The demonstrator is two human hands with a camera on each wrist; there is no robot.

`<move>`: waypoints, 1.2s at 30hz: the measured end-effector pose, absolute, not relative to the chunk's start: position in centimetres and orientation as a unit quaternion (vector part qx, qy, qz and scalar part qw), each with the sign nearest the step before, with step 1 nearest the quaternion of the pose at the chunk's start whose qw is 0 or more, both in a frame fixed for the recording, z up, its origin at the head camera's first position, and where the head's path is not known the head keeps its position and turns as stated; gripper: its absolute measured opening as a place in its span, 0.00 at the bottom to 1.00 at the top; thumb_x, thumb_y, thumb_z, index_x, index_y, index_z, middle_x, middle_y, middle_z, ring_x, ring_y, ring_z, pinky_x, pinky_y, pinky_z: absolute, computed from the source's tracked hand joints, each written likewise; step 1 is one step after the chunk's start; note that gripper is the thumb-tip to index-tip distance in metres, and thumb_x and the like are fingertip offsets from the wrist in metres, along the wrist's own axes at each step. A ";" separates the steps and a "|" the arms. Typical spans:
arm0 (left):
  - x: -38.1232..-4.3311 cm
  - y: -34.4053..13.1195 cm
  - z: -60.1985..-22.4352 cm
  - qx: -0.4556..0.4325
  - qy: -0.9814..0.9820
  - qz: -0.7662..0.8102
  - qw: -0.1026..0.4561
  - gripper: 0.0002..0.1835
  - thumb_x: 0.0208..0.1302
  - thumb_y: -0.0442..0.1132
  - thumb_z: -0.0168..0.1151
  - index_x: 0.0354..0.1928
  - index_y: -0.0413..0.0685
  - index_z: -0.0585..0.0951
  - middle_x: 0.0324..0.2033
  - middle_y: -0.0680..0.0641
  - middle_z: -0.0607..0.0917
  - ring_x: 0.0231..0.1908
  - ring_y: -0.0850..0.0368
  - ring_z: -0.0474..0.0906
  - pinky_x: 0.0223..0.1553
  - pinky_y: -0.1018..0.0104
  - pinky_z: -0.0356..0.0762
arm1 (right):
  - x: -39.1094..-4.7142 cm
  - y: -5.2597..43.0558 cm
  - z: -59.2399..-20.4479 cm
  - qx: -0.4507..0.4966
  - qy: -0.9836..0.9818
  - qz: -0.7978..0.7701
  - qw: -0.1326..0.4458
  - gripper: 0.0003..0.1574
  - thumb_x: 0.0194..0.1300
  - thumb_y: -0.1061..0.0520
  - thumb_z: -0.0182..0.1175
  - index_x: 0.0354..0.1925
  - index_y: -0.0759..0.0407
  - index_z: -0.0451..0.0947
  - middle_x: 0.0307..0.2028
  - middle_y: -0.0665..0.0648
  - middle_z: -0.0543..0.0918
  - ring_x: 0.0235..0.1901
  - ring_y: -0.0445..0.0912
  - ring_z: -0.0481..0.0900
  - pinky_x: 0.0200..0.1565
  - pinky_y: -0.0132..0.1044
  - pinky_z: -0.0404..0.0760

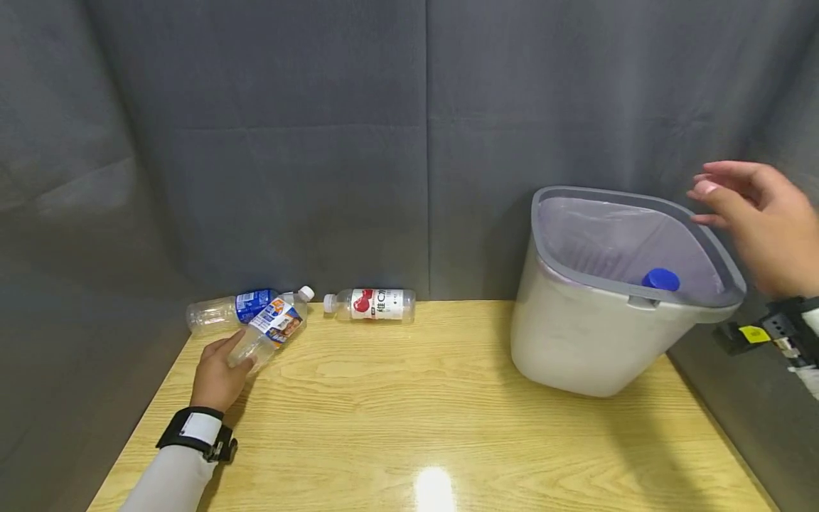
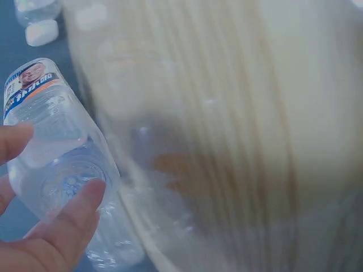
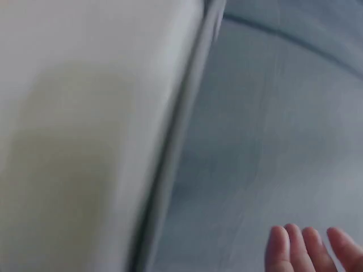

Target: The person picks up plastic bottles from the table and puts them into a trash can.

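Low on the left, my left hand grips the lower end of a clear plastic bottle with a blue, white and orange label and a white cap. In the left wrist view, thumb and fingers lie around the bottle's base. Just behind it a blue-labelled clear bottle lies on its side, partly covered. Another clear bottle, with a cherry on its label, lies to the right. My right hand, fingers loosely bent and holding nothing, hovers by the right rim of a light grey trash bin.
Inside the bin, against its plastic liner, a blue cap shows; whatever is below it is hidden. Dark grey cloth encloses the wooden table at the back and sides. The right wrist view is blurred.
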State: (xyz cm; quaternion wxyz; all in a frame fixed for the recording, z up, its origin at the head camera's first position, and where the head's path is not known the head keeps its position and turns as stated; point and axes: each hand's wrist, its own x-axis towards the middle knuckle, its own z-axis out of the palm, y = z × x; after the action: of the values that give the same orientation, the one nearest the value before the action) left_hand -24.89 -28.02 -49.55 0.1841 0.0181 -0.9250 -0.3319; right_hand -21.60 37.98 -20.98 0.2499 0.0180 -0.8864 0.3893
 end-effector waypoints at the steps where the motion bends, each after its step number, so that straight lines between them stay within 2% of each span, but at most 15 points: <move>1: -24.6 -27.6 -49.3 0.020 -0.922 -0.343 0.181 0.31 0.58 0.32 0.64 0.65 0.42 0.68 0.54 0.28 0.67 0.54 0.30 0.64 0.53 0.37 0.62 | -21.2 37.2 -20.9 0.034 -0.882 0.394 0.257 0.26 0.73 0.51 0.49 0.66 0.52 0.61 0.56 0.54 0.69 0.52 0.41 0.70 0.46 0.19 0.70; 4: -23.5 -25.6 -48.2 0.005 -0.908 -0.379 0.181 0.32 0.59 0.32 0.64 0.66 0.47 0.68 0.56 0.32 0.67 0.55 0.33 0.65 0.53 0.38 0.64 | -19.7 34.6 -20.8 0.101 -0.861 0.418 0.270 0.22 0.71 0.57 0.53 0.61 0.58 0.68 0.52 0.54 0.73 0.47 0.41 0.73 0.43 0.18 0.71; 6: -22.9 -23.8 -47.4 -0.015 -0.896 -0.404 0.181 0.32 0.59 0.31 0.64 0.66 0.50 0.68 0.57 0.35 0.67 0.55 0.36 0.66 0.51 0.41 0.68 | -18.8 32.9 -20.8 0.156 -0.844 0.440 0.264 0.19 0.70 0.62 0.54 0.58 0.62 0.70 0.50 0.56 0.76 0.44 0.43 0.75 0.43 0.21 0.72; 10: -21.3 -19.7 -45.6 -0.056 -0.864 -0.471 0.168 0.32 0.60 0.31 0.64 0.66 0.55 0.68 0.59 0.40 0.65 0.57 0.42 0.65 0.47 0.50 0.75 | -17.5 29.4 -22.0 0.262 -0.793 0.508 0.211 0.17 0.67 0.71 0.53 0.54 0.71 0.71 0.48 0.64 0.77 0.43 0.48 0.76 0.45 0.26 0.74; 13: -19.7 -16.8 -44.1 -0.073 -0.834 -0.527 0.147 0.30 0.62 0.34 0.64 0.65 0.57 0.69 0.60 0.45 0.65 0.59 0.45 0.63 0.47 0.55 0.76 | -16.6 27.0 -24.1 0.300 -0.763 0.551 0.154 0.17 0.66 0.74 0.51 0.53 0.73 0.70 0.48 0.67 0.76 0.46 0.52 0.75 0.47 0.31 0.75; 17: -16.9 -13.2 -41.5 -0.093 -0.789 -0.597 0.110 0.28 0.63 0.34 0.63 0.65 0.52 0.69 0.60 0.46 0.64 0.60 0.43 0.63 0.48 0.59 0.75 | -15.8 24.4 -27.9 0.302 -0.749 0.583 0.094 0.16 0.67 0.73 0.50 0.53 0.69 0.70 0.47 0.66 0.76 0.46 0.55 0.76 0.48 0.37 0.76; 21: -14.6 -10.5 -40.1 -0.113 -0.765 -0.628 0.082 0.28 0.63 0.32 0.62 0.65 0.48 0.69 0.61 0.45 0.63 0.59 0.42 0.64 0.47 0.62 0.75 | -15.6 22.6 -32.4 0.288 -0.740 0.607 0.037 0.17 0.69 0.69 0.50 0.56 0.67 0.68 0.48 0.65 0.76 0.48 0.57 0.76 0.48 0.39 0.77; 25: -13.2 -8.7 -41.0 -0.120 -0.751 -0.647 0.059 0.28 0.63 0.35 0.63 0.64 0.56 0.69 0.62 0.48 0.63 0.59 0.45 0.64 0.47 0.63 0.76 | -15.3 21.1 -36.4 0.257 -0.740 0.621 -0.032 0.20 0.69 0.65 0.53 0.59 0.64 0.65 0.50 0.65 0.74 0.49 0.58 0.75 0.48 0.40 0.77; 29: -12.1 -7.4 -42.7 -0.127 -0.730 -0.671 0.016 0.28 0.63 0.40 0.64 0.64 0.63 0.69 0.61 0.52 0.64 0.60 0.49 0.63 0.48 0.63 0.75 | -14.2 19.8 -39.4 0.228 -0.721 0.648 -0.098 0.28 0.68 0.63 0.55 0.63 0.60 0.59 0.54 0.66 0.71 0.52 0.57 0.74 0.50 0.41 0.76; 33: -10.9 -6.2 -43.9 -0.143 -0.706 -0.693 -0.019 0.29 0.63 0.42 0.64 0.65 0.62 0.68 0.62 0.51 0.64 0.61 0.48 0.62 0.49 0.61 0.75 | -13.4 18.7 -41.4 0.246 -0.682 0.682 -0.101 0.35 0.68 0.66 0.55 0.68 0.60 0.54 0.58 0.67 0.68 0.54 0.58 0.71 0.52 0.43 0.74; 36: -10.3 -5.7 -44.5 -0.161 -0.680 -0.715 -0.033 0.28 0.64 0.38 0.62 0.66 0.60 0.67 0.61 0.47 0.64 0.61 0.44 0.62 0.49 0.60 0.75 | -13.1 18.1 -42.2 0.256 -0.649 0.711 -0.092 0.37 0.67 0.69 0.54 0.69 0.60 0.52 0.60 0.68 0.66 0.57 0.58 0.69 0.53 0.44 0.73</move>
State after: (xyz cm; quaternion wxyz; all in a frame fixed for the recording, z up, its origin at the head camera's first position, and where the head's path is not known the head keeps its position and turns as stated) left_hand -10.26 -5.68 -44.49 -0.0335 -0.1608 -0.6801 -0.7145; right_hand -13.15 18.12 -42.23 -0.0922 0.2558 -0.6490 0.7105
